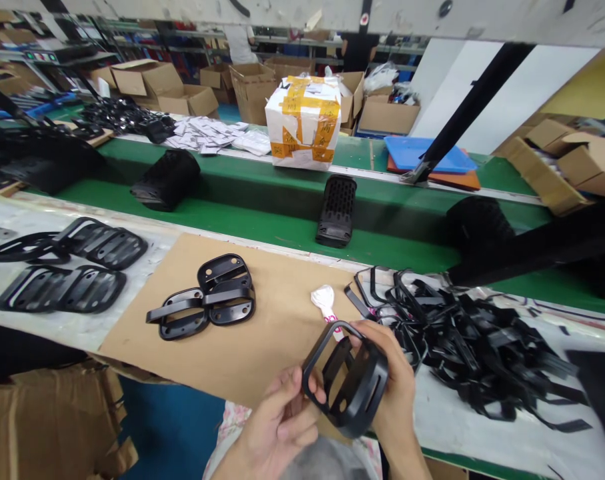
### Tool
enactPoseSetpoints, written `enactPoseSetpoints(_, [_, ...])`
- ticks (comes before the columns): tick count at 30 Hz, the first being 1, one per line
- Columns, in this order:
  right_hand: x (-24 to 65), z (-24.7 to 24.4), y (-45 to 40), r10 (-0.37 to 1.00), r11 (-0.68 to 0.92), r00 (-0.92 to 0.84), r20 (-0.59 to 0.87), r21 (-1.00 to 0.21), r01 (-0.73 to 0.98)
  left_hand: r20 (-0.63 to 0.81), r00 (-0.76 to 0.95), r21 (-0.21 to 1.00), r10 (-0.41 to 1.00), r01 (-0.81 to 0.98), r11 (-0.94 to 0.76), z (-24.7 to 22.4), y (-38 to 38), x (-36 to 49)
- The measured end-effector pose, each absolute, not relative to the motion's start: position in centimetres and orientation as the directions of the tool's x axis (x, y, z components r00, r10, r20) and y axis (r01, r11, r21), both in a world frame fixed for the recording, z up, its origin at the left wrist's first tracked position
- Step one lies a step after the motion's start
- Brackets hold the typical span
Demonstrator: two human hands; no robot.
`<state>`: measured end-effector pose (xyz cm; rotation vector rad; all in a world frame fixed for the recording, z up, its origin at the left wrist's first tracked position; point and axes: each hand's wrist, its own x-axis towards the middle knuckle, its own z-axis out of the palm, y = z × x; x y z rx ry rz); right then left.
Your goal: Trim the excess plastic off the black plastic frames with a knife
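A black plastic part (365, 393) with a curved band is held above the front edge of the cardboard sheet (277, 293). My right hand (395, 373) wraps round its right side. My left hand (287, 413) pinches the lower left of the band. Several black parts with bands (229, 310) lie together on the cardboard, left of my hands. Just beyond the held part is a white bundle (323, 298) with pink marks. To the right, a heap of black bands (482, 347) lies on the bench.
Black oval plates (62, 289) lie in rows at the left. Behind the bench, a green conveyor (262, 213) carries black housings (337, 210). A taped white box (303, 120) stands beyond it. A dark slanted post (462, 113) rises at the right. Two people are in the background.
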<state>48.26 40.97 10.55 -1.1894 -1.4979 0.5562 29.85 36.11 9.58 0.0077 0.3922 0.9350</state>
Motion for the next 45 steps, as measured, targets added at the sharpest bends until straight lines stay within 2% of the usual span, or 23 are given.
enactPoseSetpoints(7, [48.8, 9.9, 41.0, 0.924, 0.364, 0.000, 0.383, -0.878, 0.310, -0.203, 0.539, 0.108, 0.818, -0.818, 0.566, 9.8, 35.5, 29.9])
enactPoseSetpoints(12, [47.8, 8.8, 40.9, 0.927, 0.345, 0.045, 0.373, -0.890, 0.297, -0.255, 0.493, 0.009, 0.832, -0.859, 0.512, 9.2, 35.9, 29.2])
enactPoseSetpoints(15, [47.9, 8.0, 40.5, 0.940, 0.309, 0.045, 0.338, -0.900, 0.307, -0.325, 0.506, 0.040, 0.799, -0.836, 0.547, 8.9, 36.3, 28.4])
enactPoseSetpoints(17, [48.1, 7.8, 40.2, 0.947, 0.295, 0.031, 0.321, -0.899, 0.323, -0.388, 0.484, 0.129, 0.785, -0.814, 0.566, 9.0, 36.6, 27.9])
enactPoseSetpoints(21, [48.4, 8.2, 40.0, 0.933, 0.315, 0.056, 0.357, -0.879, 0.358, -0.491, 0.367, 0.385, 0.790, -0.722, 0.575, 9.6, 36.9, 27.5])
enactPoseSetpoints(24, [48.6, 8.8, 40.0, 0.912, 0.340, 0.081, 0.402, -0.852, 0.397, -0.511, 0.276, 0.553, 0.814, -0.619, 0.557, 9.5, 36.7, 27.3])
enactPoseSetpoints(26, [48.6, 9.1, 40.0, 0.897, 0.346, 0.109, 0.427, -0.835, 0.429, -0.431, 0.223, 0.690, 0.874, -0.543, 0.479, 8.9, 36.3, 27.3])
enactPoseSetpoints(28, [48.3, 9.1, 39.9, 0.880, 0.343, 0.153, 0.450, -0.823, 0.453, -0.268, 0.204, 0.814, 0.942, -0.475, 0.335, 8.0, 35.7, 27.6])
enactPoseSetpoints(30, [47.9, 9.0, 39.8, 0.868, 0.336, 0.191, 0.459, -0.825, 0.455, -0.127, 0.203, 0.874, 0.971, -0.439, 0.206, 7.1, 35.2, 28.2])
enactPoseSetpoints(32, [47.5, 8.6, 39.6, 0.871, 0.325, 0.206, 0.445, -0.838, 0.438, -0.117, 0.169, 0.878, 0.979, -0.442, 0.182, 6.3, 34.9, 28.9])
enactPoseSetpoints(34, [47.4, 8.3, 39.3, 0.913, 0.286, 0.161, 0.375, -0.870, 0.401, -0.200, 0.075, 0.856, 0.977, -0.472, 0.211, 6.1, 35.0, 29.2])
enactPoseSetpoints(38, [48.7, 8.0, 38.9, 0.978, 0.191, -0.132, 0.163, -0.955, 0.228, -0.297, -0.079, 0.798, 0.951, -0.567, 0.202, 7.4, 36.3, 27.9])
enactPoseSetpoints(40, [49.4, 8.2, 39.0, 0.967, 0.151, -0.222, 0.127, -0.984, 0.095, -0.265, -0.061, 0.778, 0.962, -0.603, 0.176, 8.2, 37.0, 26.8])
enactPoseSetpoints(42, [49.5, 8.7, 39.4, 0.974, 0.105, -0.203, 0.103, -0.994, 0.001, -0.208, 0.023, 0.751, 0.978, -0.637, 0.175, 8.5, 37.2, 25.9])
enactPoseSetpoints(45, [48.5, 9.6, 40.1, 0.982, 0.048, -0.180, 0.054, -0.998, -0.035, -0.153, 0.163, 0.705, 0.975, -0.673, 0.223, 7.9, 36.7, 25.8])
